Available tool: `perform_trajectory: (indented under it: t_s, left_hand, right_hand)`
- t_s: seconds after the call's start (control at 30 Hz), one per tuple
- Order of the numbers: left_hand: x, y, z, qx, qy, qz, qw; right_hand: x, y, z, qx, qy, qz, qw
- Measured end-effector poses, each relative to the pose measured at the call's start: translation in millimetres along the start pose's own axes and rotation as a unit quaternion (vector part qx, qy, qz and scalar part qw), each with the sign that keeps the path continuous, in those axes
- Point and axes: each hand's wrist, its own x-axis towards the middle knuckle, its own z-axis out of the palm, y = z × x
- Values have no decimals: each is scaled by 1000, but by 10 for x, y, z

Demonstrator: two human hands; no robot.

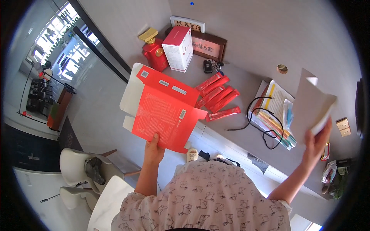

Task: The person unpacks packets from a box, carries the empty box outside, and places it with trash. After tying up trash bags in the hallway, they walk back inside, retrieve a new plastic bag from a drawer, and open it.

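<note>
My left hand (154, 151) is closed on the lower edge of an opened-out red carton (163, 111). Its flaps are spread, and some of its pale inner side shows at the left. The carton is held in the air left of the desk's front edge. At the right, my right hand (319, 140) grips a pale grey-white sheet (314, 98), paper or thin card, raised beside a stack of papers and booklets (279, 100). Several red stick packets (219, 94) lie on the desk just right of the carton.
At the desk's back left stand a red bottle with a gold top (155, 54), a white-and-red box (178, 52) and framed pictures (210, 45). Car keys (208, 66) lie before them. A black cord (250, 119) trails over the booklets. White chairs (73, 165) stand at the left.
</note>
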Motion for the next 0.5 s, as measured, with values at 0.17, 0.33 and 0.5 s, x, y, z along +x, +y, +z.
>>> perform_trajectory:
  t_s: [0.17,0.33,0.5]
  left_hand:
    - [-5,-88,143,3,-13,17,1000]
    - [48,-405,-373,294,-68,10,953]
    - [-256,-189,-94,240,-19,2,971]
  right_hand:
    - [-372,459,18,547,-170,166,803]
    - [-610,142,1292,414,-448,234,757]
    - [-689,-156,1726,-116,-393,-63,910]
